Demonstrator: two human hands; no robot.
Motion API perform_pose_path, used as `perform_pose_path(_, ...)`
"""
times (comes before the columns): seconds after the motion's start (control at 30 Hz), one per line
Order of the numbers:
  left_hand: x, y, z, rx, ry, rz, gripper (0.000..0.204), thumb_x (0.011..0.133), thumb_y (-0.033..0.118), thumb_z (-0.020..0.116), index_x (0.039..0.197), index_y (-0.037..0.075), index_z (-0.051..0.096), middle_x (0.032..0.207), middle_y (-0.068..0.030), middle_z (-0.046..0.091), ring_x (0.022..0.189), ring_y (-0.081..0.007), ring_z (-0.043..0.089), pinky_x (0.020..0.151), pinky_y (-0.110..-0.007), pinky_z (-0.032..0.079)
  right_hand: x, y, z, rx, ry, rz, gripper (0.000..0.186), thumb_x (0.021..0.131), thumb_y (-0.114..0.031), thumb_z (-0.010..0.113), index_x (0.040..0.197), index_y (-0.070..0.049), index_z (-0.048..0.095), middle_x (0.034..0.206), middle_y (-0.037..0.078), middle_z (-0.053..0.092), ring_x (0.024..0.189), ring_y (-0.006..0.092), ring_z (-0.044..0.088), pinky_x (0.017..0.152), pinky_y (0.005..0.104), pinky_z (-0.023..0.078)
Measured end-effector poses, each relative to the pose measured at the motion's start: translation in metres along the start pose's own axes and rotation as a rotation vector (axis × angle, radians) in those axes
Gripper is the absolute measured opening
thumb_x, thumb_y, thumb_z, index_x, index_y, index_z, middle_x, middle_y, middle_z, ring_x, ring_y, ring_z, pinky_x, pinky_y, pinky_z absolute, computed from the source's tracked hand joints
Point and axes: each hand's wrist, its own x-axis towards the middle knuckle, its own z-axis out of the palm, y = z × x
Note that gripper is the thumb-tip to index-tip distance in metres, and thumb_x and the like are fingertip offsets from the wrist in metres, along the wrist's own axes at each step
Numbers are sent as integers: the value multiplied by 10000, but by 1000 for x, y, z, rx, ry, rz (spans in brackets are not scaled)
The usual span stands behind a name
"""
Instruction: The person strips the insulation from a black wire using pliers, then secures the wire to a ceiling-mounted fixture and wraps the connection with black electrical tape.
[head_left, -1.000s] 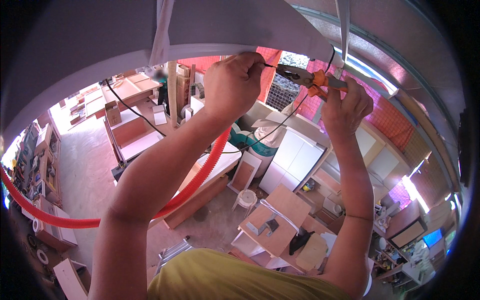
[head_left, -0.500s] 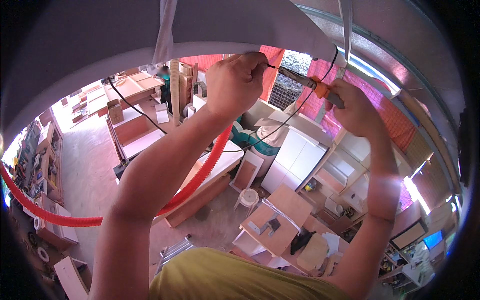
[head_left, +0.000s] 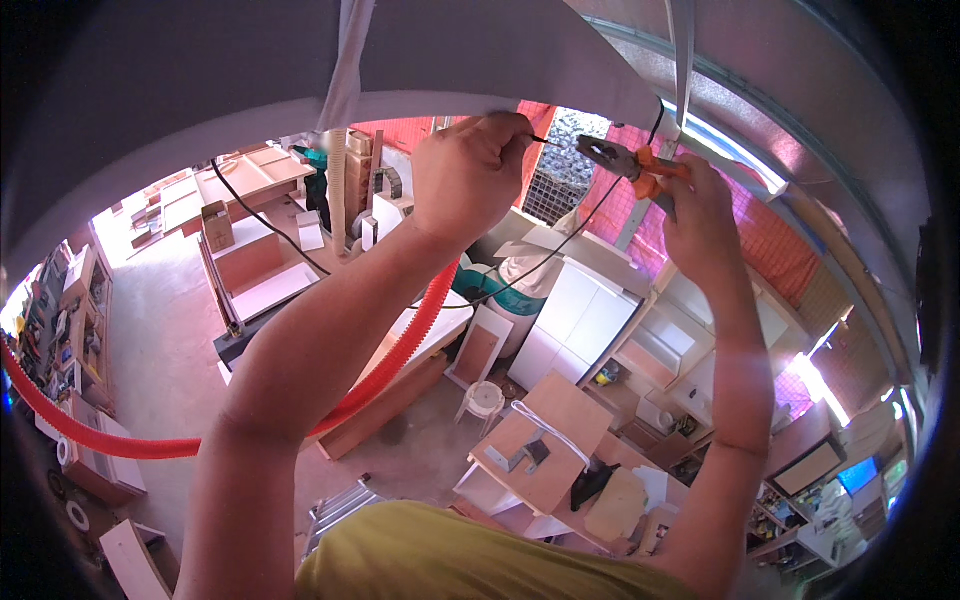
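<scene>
1 black wire (head_left: 539, 138) was pinched in the left hand (head_left: 468, 180), probably to steady its tip, while the right hand (head_left: 702, 205) gripped orange-handled pliers (head_left: 622, 161) just beyond it, jaws parted.

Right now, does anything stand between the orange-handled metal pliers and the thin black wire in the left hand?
Nothing visible does: only an open gap separates the pliers in the right hand from the wire pinched by the left hand.

I'm in a woodwkg wkshp, w/ open cabinet box (head_left: 252, 262) ctr-L, wood panels (head_left: 268, 168) upper L, cluttered shelves (head_left: 93, 318) far L of frame.
</scene>
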Motion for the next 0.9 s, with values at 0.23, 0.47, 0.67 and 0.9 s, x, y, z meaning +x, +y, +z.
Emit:
perform_pose_path(0.23, -1, 0, 1, -18, -1, -8, 54, 867, 128, 697, 894, 129, 743, 798, -74, 724, 662, -293, 697, 580, -388, 537, -8, -6, 21, -395, 484, -97, 186, 877, -97, 707, 1058, -92, 661, 1311, 134, 498, 1298, 301, 488, 1090, 567, 318)
perform_pose_path(0.47, 2, 5, -1, 1, -20, -27, 57, 871, 126, 692, 896, 124, 743, 809, -81, 726, 672, -294, 701, 589, -389, 540, 3, -12, 24, -399, 593, -133, 222, 873, -137, 736, 1071, -131, 634, 1317, 110, 479, 1297, 288, 483, 1076, 571, 306)
perform_pose_path(0.67, -1, 4, -1, -4, -20, -22, 63, 873, 124, 686, 900, 121, 743, 805, -82, 723, 676, -296, 698, 592, -395, 539, 6, -14, 30, -421, 617, -159, 250, 841, -149, 767, 1053, -137, 635, 1287, 108, 502, 1278, 278, 495, 1061, 565, 311)
perform_pose_path(0.9, -3, 5, -3, -11, -29, -42, 62, 870, 133, 690, 899, 124, 744, 801, -81, 721, 675, -306, 694, 589, -403, 536, 3, -17, 26, -406, 605, -167, 206, 839, -123, 764, 1009, -114, 647, 1266, 120, 519, 1230, 282, 521, 1016, 526, 389)
